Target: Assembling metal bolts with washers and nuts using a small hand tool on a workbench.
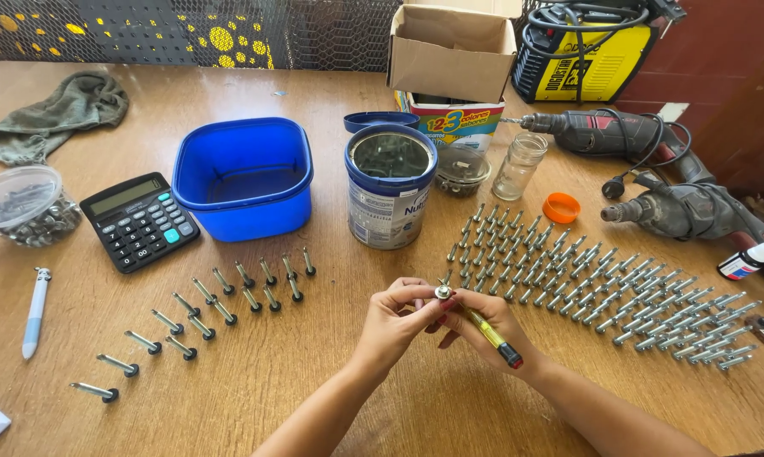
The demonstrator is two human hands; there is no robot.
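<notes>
Head view of a wooden bench [331,398] during hand work with small fasteners. The left hand [392,320] and the right hand [483,326] meet above the bench's near middle, their fingertips pinched together on a single screw with a washer [443,293], held clear of the surface. The right hand is also closed around a yellow screwdriver [493,336], whose dark, red-banded end points toward the near right. To the right of the hands lies a broad field of washered screws [602,288] set in close diagonal rows; to the left, a sparser double row of screws [204,317] runs toward the near-left corner. Behind the hands stands an open metal can [388,196] holding more hardware, with its blue lid [380,121] behind it and a blue plastic tub [245,178] to its left. A black calculator [140,220] lies beside the tub, a clear bowl of small parts [24,206] farther left, and a white pen [35,311] near the left edge. A glass jar [519,165] and its orange cap [561,207] stand just beyond the screw field; two power drills [653,173] rest at the far right, a cardboard box [451,52] behind the can.
</notes>
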